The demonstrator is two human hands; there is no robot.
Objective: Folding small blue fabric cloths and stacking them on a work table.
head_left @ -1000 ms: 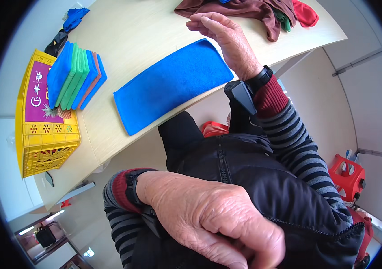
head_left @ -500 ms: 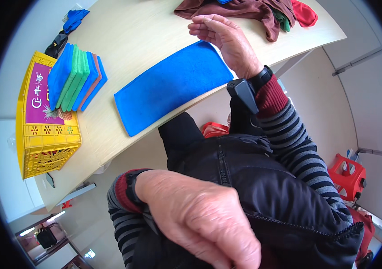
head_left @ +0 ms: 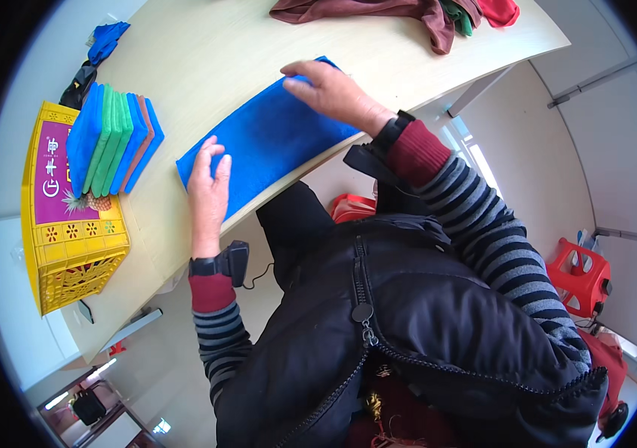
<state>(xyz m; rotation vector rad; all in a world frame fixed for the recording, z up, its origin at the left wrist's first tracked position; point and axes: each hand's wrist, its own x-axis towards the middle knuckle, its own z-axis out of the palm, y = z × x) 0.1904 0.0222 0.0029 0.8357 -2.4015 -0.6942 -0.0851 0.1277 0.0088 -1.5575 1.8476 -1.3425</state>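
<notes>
A blue towel (head_left: 266,142) lies spread flat along the table's near edge. Over its left end is my left hand (head_left: 208,183), fingers apart and holding nothing. My right hand (head_left: 326,93) is at the towel's right end, palm down, fingers stretched out and thumb apart. Whether either hand presses on the cloth or hovers just above it, I cannot tell. Left of the towel, several folded blue, green and brown towels (head_left: 114,142) stand on edge in a row against a yellow plastic crate (head_left: 75,243).
Crumpled brown cloth (head_left: 385,11), with green cloth (head_left: 459,16) and red cloth (head_left: 499,10), lies at the table's far side. A blue cloth (head_left: 107,41) sits at the far left. On the floor to the right stands a red plastic stool (head_left: 581,276).
My left hand has gone from in front of my chest to the towel's left end. My right hand has come left and down onto the towel's right part.
</notes>
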